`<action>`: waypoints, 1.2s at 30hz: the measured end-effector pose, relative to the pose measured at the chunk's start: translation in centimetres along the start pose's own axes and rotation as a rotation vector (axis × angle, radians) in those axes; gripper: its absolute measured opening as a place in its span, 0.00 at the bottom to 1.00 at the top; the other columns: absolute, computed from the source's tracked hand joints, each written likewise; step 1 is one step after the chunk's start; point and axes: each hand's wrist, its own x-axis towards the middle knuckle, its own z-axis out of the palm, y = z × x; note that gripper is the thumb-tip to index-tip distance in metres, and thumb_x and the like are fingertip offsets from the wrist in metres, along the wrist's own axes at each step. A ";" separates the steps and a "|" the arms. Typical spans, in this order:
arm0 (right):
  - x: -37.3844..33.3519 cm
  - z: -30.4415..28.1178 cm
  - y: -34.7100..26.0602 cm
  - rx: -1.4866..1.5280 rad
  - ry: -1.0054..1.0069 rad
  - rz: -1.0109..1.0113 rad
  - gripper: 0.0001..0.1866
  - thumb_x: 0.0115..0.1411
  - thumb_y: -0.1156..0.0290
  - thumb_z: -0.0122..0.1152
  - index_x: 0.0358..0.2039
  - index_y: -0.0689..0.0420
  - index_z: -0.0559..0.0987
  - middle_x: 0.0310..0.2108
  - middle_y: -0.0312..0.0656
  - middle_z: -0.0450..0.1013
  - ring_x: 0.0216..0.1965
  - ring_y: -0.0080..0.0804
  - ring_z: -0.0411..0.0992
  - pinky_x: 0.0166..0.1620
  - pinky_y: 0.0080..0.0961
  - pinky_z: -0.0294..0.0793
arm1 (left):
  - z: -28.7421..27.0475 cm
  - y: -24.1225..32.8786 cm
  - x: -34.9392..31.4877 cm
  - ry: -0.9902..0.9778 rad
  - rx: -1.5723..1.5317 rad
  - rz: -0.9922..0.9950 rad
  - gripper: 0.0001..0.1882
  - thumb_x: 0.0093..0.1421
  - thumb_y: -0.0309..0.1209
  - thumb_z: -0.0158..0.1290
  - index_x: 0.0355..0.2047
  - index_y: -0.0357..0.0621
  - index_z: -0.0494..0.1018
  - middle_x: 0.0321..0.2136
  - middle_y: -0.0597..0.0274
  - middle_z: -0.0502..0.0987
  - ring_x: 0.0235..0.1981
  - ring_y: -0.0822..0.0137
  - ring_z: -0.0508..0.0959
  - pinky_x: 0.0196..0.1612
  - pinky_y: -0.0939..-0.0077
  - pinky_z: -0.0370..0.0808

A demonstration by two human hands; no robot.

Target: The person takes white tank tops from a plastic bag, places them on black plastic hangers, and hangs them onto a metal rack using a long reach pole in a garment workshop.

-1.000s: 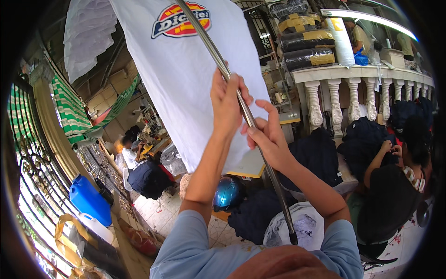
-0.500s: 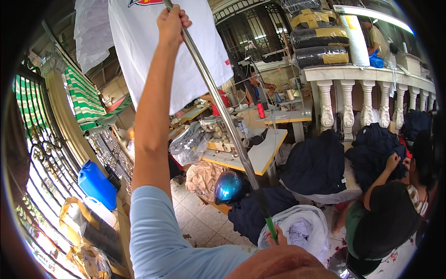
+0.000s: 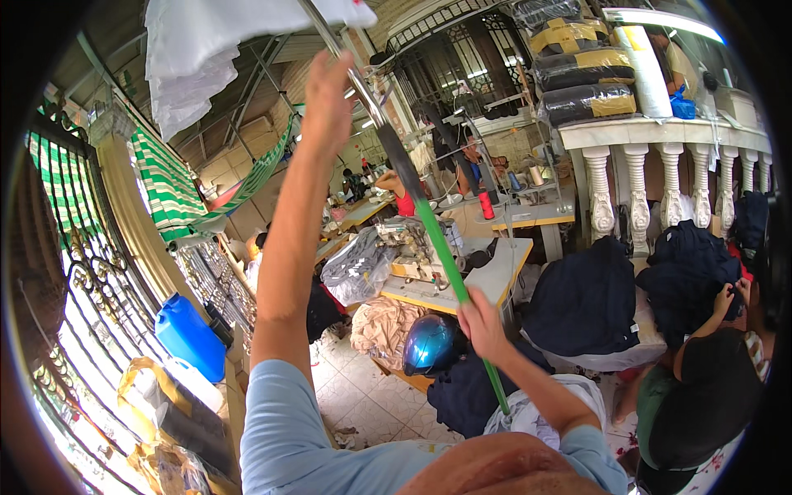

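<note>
A long pole (image 3: 398, 157), silver above with a black sleeve and a green lower part, slants across the middle of the view. My right hand (image 3: 483, 327) is closed round its green part. Raised high, my left hand (image 3: 328, 103) is beside the silver section; its fingers are smeared by motion, so I cannot tell whether they grip it. White garments (image 3: 206, 58) hang at the top left, close to the pole's upper part. The pole's top end lies outside the picture.
Sewing machines (image 3: 417, 247) stand on tables ahead, near a blue helmet (image 3: 429, 345) and beige cloth (image 3: 388, 326). Dark cloth piles (image 3: 582, 297) lie before a white balustrade (image 3: 639, 194). A seated co-worker (image 3: 701, 404) is at right. A blue jug (image 3: 190, 338) stands by the gate at left.
The pole has risen, and the white shirt has gone up with it, mostly out of view. My right hand has come up with the green part. My left hand has shifted slightly right and down.
</note>
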 end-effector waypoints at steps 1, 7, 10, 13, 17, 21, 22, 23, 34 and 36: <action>2.7 0.3 -1.2 -0.003 -0.010 -0.088 0.14 0.69 0.67 0.41 0.48 0.62 0.69 0.17 0.31 0.62 0.14 0.15 0.58 0.18 0.17 0.57 | 0.0 -0.4 -2.1 -0.038 0.018 -0.004 0.39 0.65 0.42 0.49 0.66 0.33 0.44 0.57 0.46 0.62 0.55 0.58 0.67 0.57 0.58 0.66; 17.1 2.8 -7.7 0.167 -0.108 -0.112 0.16 0.69 0.67 0.41 0.52 0.62 0.66 0.19 0.32 0.63 0.13 0.17 0.58 0.16 0.17 0.59 | -3.9 -3.4 -15.9 -0.142 0.131 -0.169 0.45 0.60 0.45 0.55 0.67 0.39 0.43 0.64 0.49 0.56 0.58 0.57 0.65 0.57 0.63 0.65; 23.3 4.2 -9.0 0.243 -0.132 -0.129 0.15 0.68 0.67 0.43 0.50 0.63 0.67 0.21 0.34 0.64 0.14 0.18 0.58 0.16 0.17 0.59 | -7.0 -5.3 -23.1 -0.141 0.115 -0.314 0.44 0.59 0.41 0.57 0.67 0.41 0.45 0.63 0.50 0.57 0.56 0.59 0.67 0.53 0.65 0.69; 28.1 6.6 -10.1 0.290 -0.144 -0.159 0.15 0.68 0.67 0.44 0.50 0.63 0.67 0.21 0.35 0.64 0.14 0.18 0.58 0.15 0.18 0.59 | -11.3 -7.5 -30.7 -0.092 0.085 -0.571 0.39 0.61 0.32 0.55 0.67 0.38 0.46 0.61 0.51 0.60 0.54 0.61 0.69 0.55 0.66 0.68; 32.8 9.9 -12.8 0.354 -0.165 -0.183 0.13 0.67 0.67 0.44 0.45 0.63 0.68 0.21 0.36 0.65 0.14 0.20 0.59 0.15 0.20 0.59 | -16.7 -8.2 -41.2 0.086 0.095 -0.893 0.36 0.61 0.35 0.56 0.65 0.42 0.51 0.57 0.55 0.64 0.46 0.64 0.73 0.46 0.70 0.72; 37.3 11.9 -13.8 0.340 -0.154 -0.220 0.12 0.67 0.66 0.45 0.42 0.64 0.69 0.21 0.38 0.65 0.14 0.21 0.59 0.16 0.22 0.60 | -21.4 -9.6 -53.6 0.280 0.123 -1.231 0.33 0.61 0.38 0.56 0.62 0.43 0.56 0.48 0.58 0.72 0.39 0.65 0.76 0.38 0.69 0.74; 38.0 12.1 -14.1 0.327 -0.143 -0.223 0.13 0.68 0.66 0.45 0.43 0.64 0.70 0.21 0.37 0.65 0.14 0.20 0.58 0.16 0.22 0.60 | -22.7 -9.9 -57.1 0.287 0.096 -1.300 0.32 0.60 0.38 0.57 0.61 0.42 0.58 0.44 0.58 0.73 0.37 0.65 0.76 0.36 0.69 0.74; 38.8 12.4 -14.4 0.321 -0.156 -0.238 0.13 0.68 0.66 0.45 0.43 0.64 0.70 0.21 0.38 0.65 0.14 0.21 0.59 0.16 0.22 0.60 | -23.0 -9.8 -60.5 0.358 0.067 -1.365 0.30 0.60 0.38 0.57 0.59 0.41 0.61 0.41 0.59 0.74 0.35 0.66 0.76 0.34 0.70 0.74; 44.6 13.5 -17.2 0.261 -0.108 -0.273 0.13 0.68 0.65 0.46 0.44 0.63 0.70 0.22 0.41 0.66 0.13 0.23 0.58 0.17 0.25 0.60 | -21.4 -10.0 -71.9 0.614 -0.040 -1.687 0.24 0.61 0.39 0.56 0.53 0.40 0.65 0.35 0.61 0.74 0.33 0.68 0.74 0.31 0.71 0.72; 45.0 13.2 -17.1 0.258 -0.096 -0.267 0.13 0.68 0.65 0.46 0.45 0.62 0.70 0.23 0.40 0.66 0.14 0.23 0.58 0.18 0.24 0.60 | -21.2 -10.3 -71.7 0.603 -0.040 -1.699 0.23 0.62 0.39 0.55 0.52 0.40 0.65 0.34 0.61 0.74 0.33 0.69 0.74 0.31 0.71 0.72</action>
